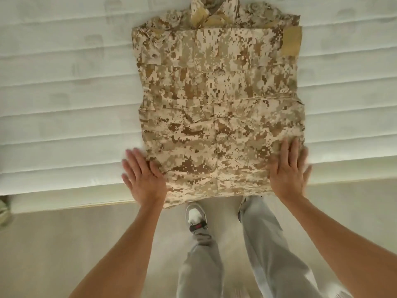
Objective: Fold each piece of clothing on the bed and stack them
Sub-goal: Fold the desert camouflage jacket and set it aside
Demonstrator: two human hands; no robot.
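Observation:
A desert-camouflage jacket [219, 100] lies flat on the white quilted bed [64, 117], its sleeves folded in across the body and its collar pointing away from me. The hem hangs a little over the near edge of the bed. My left hand [142, 179] lies flat with straight fingers at the jacket's lower left corner. My right hand [289, 171] lies flat with spread fingers on the lower right corner. Both hands look blurred.
The bed's near edge [64, 203] runs across the frame below my hands. My legs in grey trousers [262, 244] and a shoe [196, 218] stand on the pale floor. A scrap of camouflage cloth [4, 209] shows at the far left.

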